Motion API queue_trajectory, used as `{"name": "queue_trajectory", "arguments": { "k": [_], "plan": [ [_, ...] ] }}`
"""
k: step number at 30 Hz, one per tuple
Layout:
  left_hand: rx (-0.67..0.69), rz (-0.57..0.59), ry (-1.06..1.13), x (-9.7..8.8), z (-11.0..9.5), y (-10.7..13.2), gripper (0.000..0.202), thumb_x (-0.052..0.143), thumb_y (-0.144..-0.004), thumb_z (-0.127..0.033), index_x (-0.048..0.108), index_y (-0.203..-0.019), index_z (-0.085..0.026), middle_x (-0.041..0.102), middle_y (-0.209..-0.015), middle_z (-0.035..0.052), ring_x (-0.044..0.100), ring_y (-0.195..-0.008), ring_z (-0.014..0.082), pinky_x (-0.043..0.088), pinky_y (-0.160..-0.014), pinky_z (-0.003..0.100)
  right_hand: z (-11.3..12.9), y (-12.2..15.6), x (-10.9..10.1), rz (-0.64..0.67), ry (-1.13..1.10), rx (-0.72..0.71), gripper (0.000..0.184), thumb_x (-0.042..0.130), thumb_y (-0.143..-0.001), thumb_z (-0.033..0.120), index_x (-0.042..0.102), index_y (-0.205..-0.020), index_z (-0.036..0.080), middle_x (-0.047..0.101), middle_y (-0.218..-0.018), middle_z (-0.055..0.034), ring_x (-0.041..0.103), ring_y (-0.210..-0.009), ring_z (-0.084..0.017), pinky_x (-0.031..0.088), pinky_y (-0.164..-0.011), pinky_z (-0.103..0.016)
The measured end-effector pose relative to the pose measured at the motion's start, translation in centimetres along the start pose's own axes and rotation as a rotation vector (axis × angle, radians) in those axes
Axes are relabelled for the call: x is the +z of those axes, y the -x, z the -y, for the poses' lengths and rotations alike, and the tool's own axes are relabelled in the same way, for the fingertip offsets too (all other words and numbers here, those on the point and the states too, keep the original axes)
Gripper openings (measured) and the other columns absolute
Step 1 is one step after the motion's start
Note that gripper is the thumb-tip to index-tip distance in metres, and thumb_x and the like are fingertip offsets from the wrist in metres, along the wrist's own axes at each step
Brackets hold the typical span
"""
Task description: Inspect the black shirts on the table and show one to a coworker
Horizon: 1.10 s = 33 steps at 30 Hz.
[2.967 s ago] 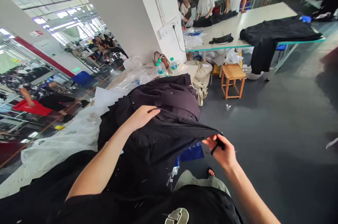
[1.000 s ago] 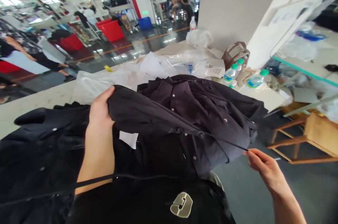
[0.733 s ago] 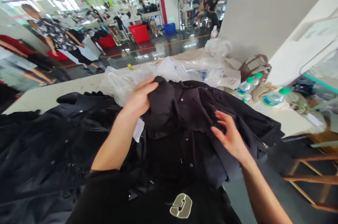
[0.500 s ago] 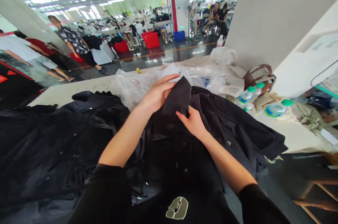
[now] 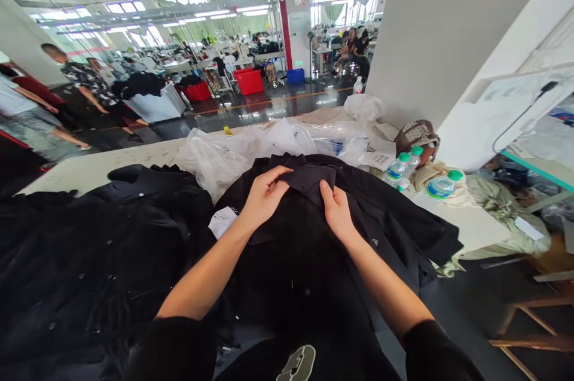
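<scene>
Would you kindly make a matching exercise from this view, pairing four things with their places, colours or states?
1. left hand
2. bottle caps
3. right hand
4. plastic wrapping

A. crumpled and see-through
B. at the right edge of the black flap
C. green
D. at that flap's left side

Pairs: 1-D; 2-C; 3-B; 4-A

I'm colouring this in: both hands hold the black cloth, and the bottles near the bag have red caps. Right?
Not quite: the caps on the bottles near the bag are green, not red, as the head view shows. The left hand and right hand do hold the black cloth.
</scene>
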<state>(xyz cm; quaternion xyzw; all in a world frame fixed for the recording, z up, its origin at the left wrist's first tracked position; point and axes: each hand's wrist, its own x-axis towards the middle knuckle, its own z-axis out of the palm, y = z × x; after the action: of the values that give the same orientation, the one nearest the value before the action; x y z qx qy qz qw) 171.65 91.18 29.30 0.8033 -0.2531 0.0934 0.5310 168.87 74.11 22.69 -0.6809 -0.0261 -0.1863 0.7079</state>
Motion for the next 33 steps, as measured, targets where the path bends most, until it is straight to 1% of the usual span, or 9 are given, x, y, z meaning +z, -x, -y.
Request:
{"name": "queue_trajectory", "arguments": {
  "k": [4, 6, 9, 11, 14, 19, 24, 27, 33],
  "plan": [
    [0.064, -0.108, -0.003, -0.2, -0.6, -0.2, 0.02, 0.051, -0.08, -0.015, 0.068, -0.091, -0.019, 0.067, -0.085, -0.0011, 0.061, -0.078, 0.0145, 0.045, -0.069, 0.024, -0.7, 0.9, -1.6, 0.037, 0.263, 0.014, 0.062, 0.039, -0.096, 0.068, 0.067, -0.082, 0.014, 0.06, -0.068, -0.0043, 0.057, -0.07, -0.021, 0.047, -0.066, -0.031],
    [0.09, -0.046, -0.046, 0.2, -1.0, 0.3, 0.016, 0.053, -0.083, -0.017, 0.066, -0.09, -0.02, 0.067, -0.085, -0.001, 0.061, -0.078, 0.0142, 0.044, -0.069, 0.024, -0.5, 2.1, -2.0, 0.084, 0.402, -0.056, 0.056, 0.039, -0.099, 0.061, 0.067, -0.11, 0.013, 0.064, -0.081, -0.0059, 0.061, -0.077, -0.022, 0.05, -0.073, -0.034],
    [0.098, 0.17, -0.143, 1.1, -1.4, 2.0, 0.014, 0.053, -0.087, -0.018, 0.065, -0.093, -0.021, 0.068, -0.083, -0.001, 0.062, -0.073, 0.0141, 0.044, -0.067, 0.025, -0.1, 5.0, -1.5, 0.155, 0.506, -0.246, 0.059, 0.057, -0.092, 0.05, 0.05, -0.14, 0.017, 0.064, -0.116, -0.0119, 0.062, -0.105, -0.026, 0.051, -0.094, -0.041],
    [0.074, 0.296, -0.209, 1.7, -1.5, 3.4, 0.014, 0.053, -0.087, -0.019, 0.065, -0.094, -0.022, 0.07, -0.082, -0.0004, 0.064, -0.072, 0.0151, 0.044, -0.067, 0.026, -0.3, 6.8, -1.0, 0.171, 0.535, -0.311, 0.048, 0.062, -0.087, 0.041, 0.057, -0.128, 0.017, 0.062, -0.12, -0.0134, 0.06, -0.11, -0.027, 0.051, -0.097, -0.042],
    [0.008, 0.386, -0.291, 1.7, -1.2, 4.9, 0.011, 0.056, -0.087, -0.021, 0.065, -0.092, -0.023, 0.072, -0.082, 0.0006, 0.066, -0.072, 0.0176, 0.044, -0.069, 0.028, -1.5, 8.4, -1.4, 0.141, 0.477, -0.161, 0.022, 0.052, -0.085, 0.025, 0.067, -0.101, 0.019, 0.068, -0.096, -0.0077, 0.064, -0.089, -0.022, 0.053, -0.082, -0.035],
    [-0.06, 0.289, -0.306, -0.5, 1.4, 4.6, 0.017, 0.056, -0.081, -0.017, 0.069, -0.09, -0.024, 0.071, -0.084, 0.0, 0.063, -0.075, 0.0177, 0.044, -0.07, 0.027, -2.3, 8.6, -5.2, -0.013, 0.201, 0.134, 0.024, 0.058, -0.084, 0.032, 0.073, -0.096, 0.017, 0.074, -0.091, -0.0039, 0.067, -0.085, -0.02, 0.053, -0.077, -0.03],
    [-0.363, 0.232, 0.154, -2.2, 4.5, 3.2, 0.015, 0.067, -0.078, -0.028, 0.073, -0.089, -0.021, 0.073, -0.085, 0.0016, 0.065, -0.078, 0.0188, 0.049, -0.07, 0.027, -0.7, 8.4, -7.9, 0.066, -0.18, 0.427, 0.037, 0.08, -0.074, 0.048, 0.075, -0.09, 0.015, 0.071, -0.075, -0.0021, 0.063, -0.061, -0.014, 0.048, -0.057, -0.024],
    [-0.568, 0.273, 0.475, -2.9, 4.5, 3.3, 0.032, 0.08, -0.072, -0.044, 0.074, -0.092, -0.019, 0.073, -0.078, 0.0028, 0.066, -0.07, 0.0181, 0.05, -0.063, 0.026, -0.6, 8.2, -8.6, 0.072, -0.315, 0.499, 0.042, 0.087, -0.065, 0.052, 0.074, -0.078, 0.015, 0.071, -0.07, -0.0026, 0.064, -0.058, -0.014, 0.052, -0.06, -0.025],
    [-0.616, 0.188, 0.607, -3.1, 4.1, 3.6, 0.042, 0.088, -0.061, -0.049, 0.073, -0.084, -0.017, 0.072, -0.071, 0.0024, 0.069, -0.066, 0.0186, 0.052, -0.06, 0.026, -1.4, 8.3, -7.9, 0.017, -0.328, 0.451, 0.045, 0.086, -0.065, 0.056, 0.071, -0.077, 0.016, 0.071, -0.071, -0.0029, 0.064, -0.061, -0.015, 0.053, -0.065, -0.027]
  ]
}}
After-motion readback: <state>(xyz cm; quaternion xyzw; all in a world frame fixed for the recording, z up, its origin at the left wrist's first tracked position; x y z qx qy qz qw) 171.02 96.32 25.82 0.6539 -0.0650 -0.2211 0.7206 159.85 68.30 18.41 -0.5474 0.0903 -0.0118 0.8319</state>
